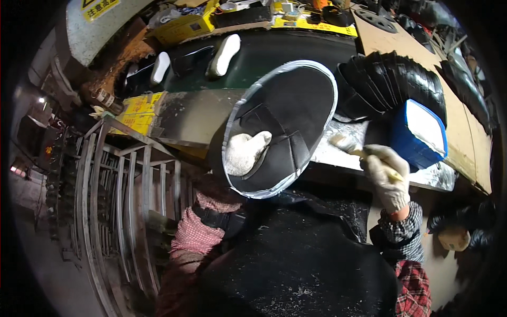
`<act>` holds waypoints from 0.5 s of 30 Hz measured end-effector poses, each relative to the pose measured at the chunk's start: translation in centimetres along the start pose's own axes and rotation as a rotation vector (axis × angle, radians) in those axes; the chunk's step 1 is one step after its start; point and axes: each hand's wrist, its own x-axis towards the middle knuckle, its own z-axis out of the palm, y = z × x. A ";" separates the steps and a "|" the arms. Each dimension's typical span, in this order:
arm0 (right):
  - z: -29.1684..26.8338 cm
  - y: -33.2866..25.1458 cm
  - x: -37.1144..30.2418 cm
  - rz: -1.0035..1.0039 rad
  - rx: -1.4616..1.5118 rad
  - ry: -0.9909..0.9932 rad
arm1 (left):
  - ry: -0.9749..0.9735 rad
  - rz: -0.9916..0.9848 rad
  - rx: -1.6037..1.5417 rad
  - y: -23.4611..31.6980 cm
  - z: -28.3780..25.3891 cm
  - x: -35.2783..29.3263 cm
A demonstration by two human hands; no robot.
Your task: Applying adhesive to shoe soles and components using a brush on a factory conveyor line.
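My gloved left hand (244,153) reaches round the near left side of a black, wide-mouthed piece (296,100), which looks like a boot shaft, and grips it. The thumb lies against its dark inner face, where seams cross. A pale, wet-looking band (331,82) runs round the piece's oval rim. My gloved right hand (388,171), to its right, is closed round the handle of a brush (344,142); the pale bristles point left, apart from the rim. Just beyond that hand stands a blue tub (422,129) with white stuff in it.
A fanned stack of black curved pieces (393,82) lies behind the tub. Across the bench runs a dark belt (280,47) carrying white soles (226,55). Yellow boxes (185,26) stand at the far side. At left is a metal rack (121,185); cardboard (475,150) covers the right side.
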 end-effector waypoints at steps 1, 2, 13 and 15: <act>-0.4 -0.5 -0.8 0.144 0.244 0.007 | -0.048 -0.008 -0.043 0.1 0.6 -0.4; -0.4 -1.1 -1.6 0.284 0.491 0.015 | -0.094 -0.015 -0.085 0.3 1.2 -0.8; -1.9 1.8 5.0 -0.442 0.150 0.106 | 0.081 0.235 -0.039 -3.8 1.3 -0.4; -0.9 2.9 3.5 -0.152 0.061 -0.296 | 0.030 0.103 -0.153 -3.9 0.1 0.1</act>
